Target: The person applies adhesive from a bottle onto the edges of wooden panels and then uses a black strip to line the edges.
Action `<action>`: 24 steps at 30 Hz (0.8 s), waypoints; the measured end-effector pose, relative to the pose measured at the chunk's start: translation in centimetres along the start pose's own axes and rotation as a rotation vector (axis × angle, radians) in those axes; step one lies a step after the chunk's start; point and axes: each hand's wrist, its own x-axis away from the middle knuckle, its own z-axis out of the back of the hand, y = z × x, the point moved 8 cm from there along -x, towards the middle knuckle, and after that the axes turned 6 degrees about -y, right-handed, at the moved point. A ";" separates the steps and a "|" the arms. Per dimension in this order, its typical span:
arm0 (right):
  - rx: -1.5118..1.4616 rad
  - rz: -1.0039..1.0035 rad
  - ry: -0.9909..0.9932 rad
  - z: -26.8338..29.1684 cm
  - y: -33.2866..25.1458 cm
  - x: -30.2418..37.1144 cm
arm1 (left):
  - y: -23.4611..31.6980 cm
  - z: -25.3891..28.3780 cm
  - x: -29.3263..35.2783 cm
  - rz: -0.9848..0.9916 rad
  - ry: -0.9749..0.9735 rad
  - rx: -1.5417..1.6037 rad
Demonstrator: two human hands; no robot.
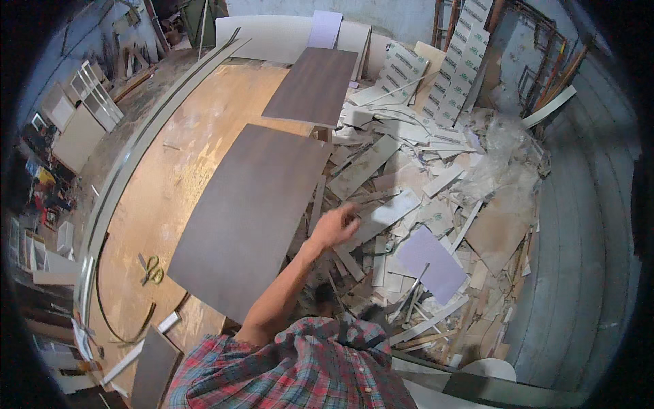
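Observation:
My left hand (336, 226) reaches out above the scrap pile, just off the right edge of a large dark brown panel (248, 211). Its fingers are loosely bent and a little apart, and I see nothing in them. The panel lies across the right side of a wooden worktable (153, 177). Beyond it lies a second dark brown panel (313, 85). Below the hand, a pale white strip of board (392, 211) rests among the offcuts. My right hand does not show.
Scissors with yellow handles (154, 271) lie on the worktable, with a long metal rail (129, 170) along its far left edge. Offcuts cover the floor to the right, among them a lilac sheet (432, 262) and crumpled clear plastic (507, 153). Printed boards (453, 75) lean at the back.

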 end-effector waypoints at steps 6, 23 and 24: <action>0.065 0.357 0.124 1.7 -16.2 -9.3 | -7.3 1.3 -11.1 0.193 -0.047 0.183; 0.322 0.157 -0.155 17.4 -59.2 -59.7 | -19.7 -2.3 -43.3 0.456 -0.170 0.078; 0.155 0.126 -0.093 19.7 -63.9 -60.8 | -19.0 -0.6 -47.4 0.452 -0.127 0.063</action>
